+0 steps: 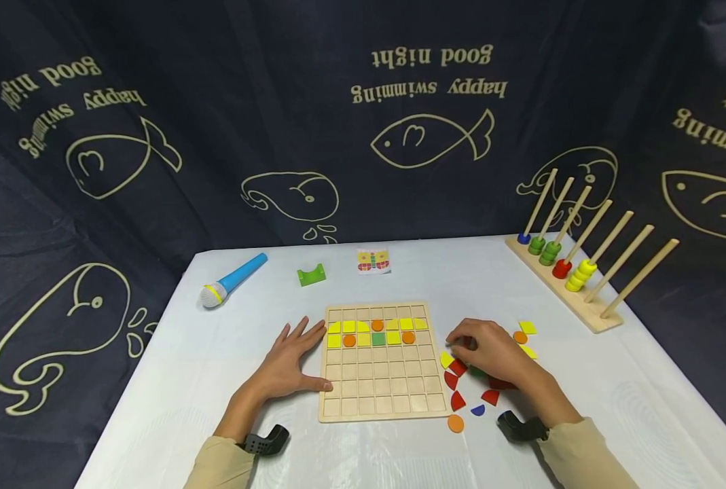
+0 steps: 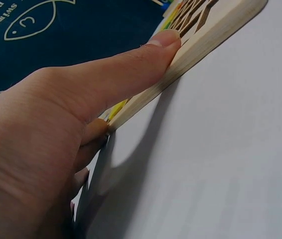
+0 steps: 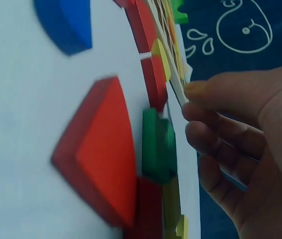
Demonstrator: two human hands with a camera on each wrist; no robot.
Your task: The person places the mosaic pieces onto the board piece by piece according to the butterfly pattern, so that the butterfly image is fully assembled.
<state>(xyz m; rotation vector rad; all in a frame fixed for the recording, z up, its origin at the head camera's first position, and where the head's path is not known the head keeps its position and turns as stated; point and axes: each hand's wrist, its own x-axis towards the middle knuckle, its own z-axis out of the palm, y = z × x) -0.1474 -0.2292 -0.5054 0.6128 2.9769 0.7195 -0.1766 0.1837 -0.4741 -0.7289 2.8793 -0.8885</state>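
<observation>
The wooden grid board is laid flat on the white table, btwn the two hands. Its left edge is touched by the L hand, spread wide, w/ the thumb laid on the rim. The R hand is held just right of the board, above loose pcs, fingers bent & tips drawn narrow; whether a pc is pinched can't be told. In the board's 2nd & 3rd rows from the far side, yellow pcs, three orange discs & a green square are set. Red pcs & a blue half-disc are scattered right of the board; a loose orange disc is seen by its near right corner. At far left a blue mic is placed, then a green notched block & butterfly card; at far right, a seven-peg bead rack
</observation>
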